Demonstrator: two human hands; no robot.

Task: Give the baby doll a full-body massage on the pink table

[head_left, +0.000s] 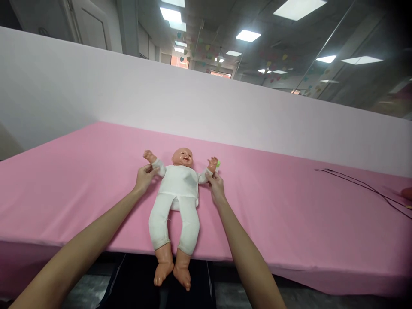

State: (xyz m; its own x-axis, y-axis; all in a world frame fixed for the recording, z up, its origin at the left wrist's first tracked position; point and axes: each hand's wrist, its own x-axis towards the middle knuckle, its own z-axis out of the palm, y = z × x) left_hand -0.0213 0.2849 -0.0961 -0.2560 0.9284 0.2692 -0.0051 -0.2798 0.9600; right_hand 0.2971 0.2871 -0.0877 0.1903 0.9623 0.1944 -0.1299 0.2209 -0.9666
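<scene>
A baby doll (pixel 179 180) with a white cloth body and plastic head, hands and feet lies on its back on the pink-covered table (pixel 273 223). Its head points away from me, and its feet hang past the front edge. My left hand (pixel 146 177) pinches the doll's sleeve near the wrist on the left side. On the other side, my right hand (pixel 216 185) grips the opposite sleeve just below the doll's plastic hand. Both doll arms are spread outward and raised. A small bright green thing (pixel 218 163) shows beside the doll's hand at right; I cannot make out what it is.
A thin dark cable (pixel 357 182) runs across the table at the right. Part of a hand or finger (pixel 407 193) shows at the right edge. A white partition (pixel 206 111) stands along the back of the table, with glass above it.
</scene>
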